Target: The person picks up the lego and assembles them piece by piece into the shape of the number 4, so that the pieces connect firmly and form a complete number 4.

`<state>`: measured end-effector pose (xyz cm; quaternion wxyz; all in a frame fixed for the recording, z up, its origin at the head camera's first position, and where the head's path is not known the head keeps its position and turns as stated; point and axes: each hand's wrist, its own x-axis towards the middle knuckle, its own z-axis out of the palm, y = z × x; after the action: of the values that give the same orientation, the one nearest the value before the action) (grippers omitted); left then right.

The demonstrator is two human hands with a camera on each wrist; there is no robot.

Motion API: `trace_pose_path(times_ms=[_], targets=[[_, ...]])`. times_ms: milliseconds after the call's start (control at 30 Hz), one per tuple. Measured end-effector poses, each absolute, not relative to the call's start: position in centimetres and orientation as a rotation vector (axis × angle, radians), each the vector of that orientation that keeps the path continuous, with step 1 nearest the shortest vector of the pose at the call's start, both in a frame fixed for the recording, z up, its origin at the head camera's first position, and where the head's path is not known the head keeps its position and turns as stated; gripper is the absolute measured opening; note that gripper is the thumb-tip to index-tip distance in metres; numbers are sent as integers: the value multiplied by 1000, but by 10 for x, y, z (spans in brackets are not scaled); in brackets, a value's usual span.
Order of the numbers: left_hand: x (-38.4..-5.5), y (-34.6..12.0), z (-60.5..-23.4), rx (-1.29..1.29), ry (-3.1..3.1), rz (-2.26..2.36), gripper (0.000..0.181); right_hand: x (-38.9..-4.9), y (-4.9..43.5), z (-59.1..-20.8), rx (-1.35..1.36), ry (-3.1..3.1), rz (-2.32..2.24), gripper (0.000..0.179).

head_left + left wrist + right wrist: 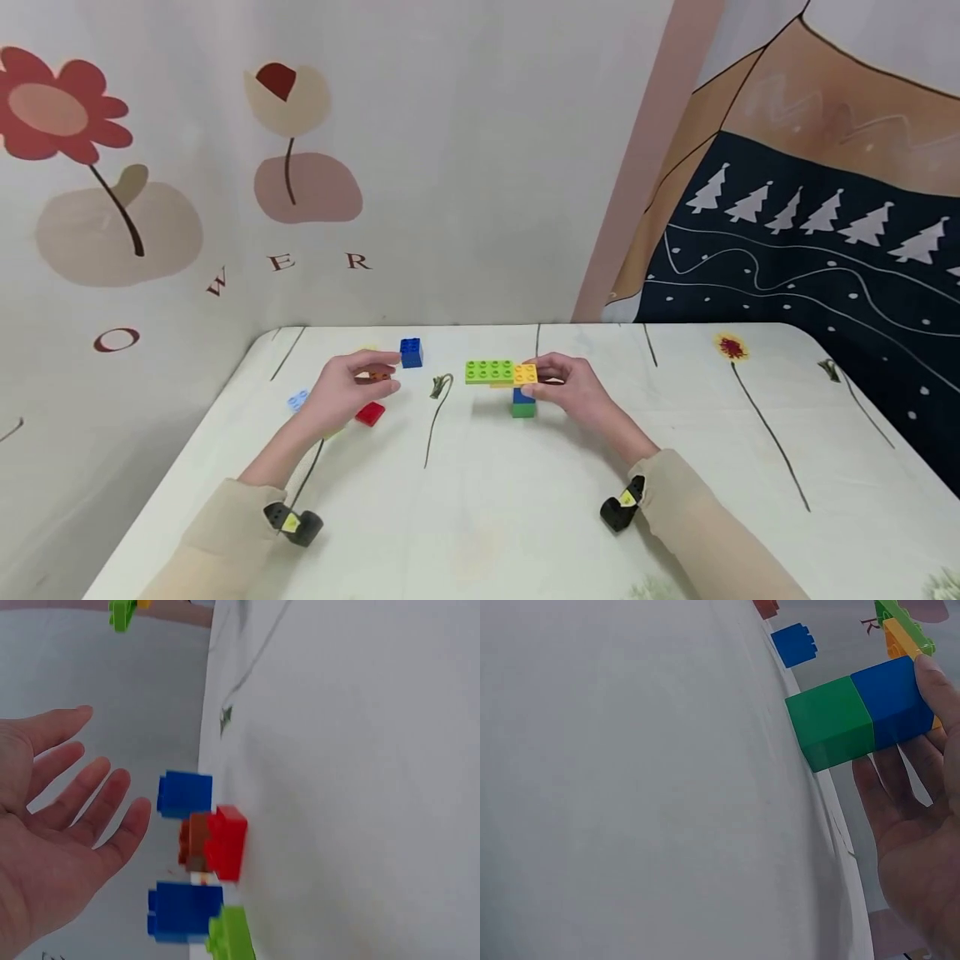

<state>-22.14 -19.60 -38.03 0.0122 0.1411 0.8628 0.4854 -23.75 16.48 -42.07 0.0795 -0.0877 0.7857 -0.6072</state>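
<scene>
My right hand [576, 390] pinches a stack of toy building bricks between thumb and fingers. At its bottom is a green brick [831, 724], with a blue brick [894, 701] joined above it. Higher up, a long light green brick [487, 372] juts out to the left, beside a small yellow brick [525, 374] at the fingertips. More yellow shows underneath the light green one. My left hand [347, 390] holds nothing; its fingers are loosely spread in the left wrist view, above the loose bricks. Nearest it are a red brick [370, 414] and a dark blue brick [411, 352].
Other loose bricks lie around the left hand: a light blue one [297, 401], an orange-brown one [196, 838], another blue one [184, 911] and a lime green one [232, 935]. A white cloth with printed flowers covers the table [465, 508]. Patterned curtains hang behind its far edge.
</scene>
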Motion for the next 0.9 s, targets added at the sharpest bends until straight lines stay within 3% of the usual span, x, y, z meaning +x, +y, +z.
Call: trace_pose_path(times_ms=[333, 900], targets=[[-218, -228, -393, 347, 2760, 1360, 47, -238, 166, -423, -265, 2346, -1822, 38], [-216, -229, -411, 546, 2759, 1138, 37, -238, 166, -422, -254, 2355, -1802, 37]])
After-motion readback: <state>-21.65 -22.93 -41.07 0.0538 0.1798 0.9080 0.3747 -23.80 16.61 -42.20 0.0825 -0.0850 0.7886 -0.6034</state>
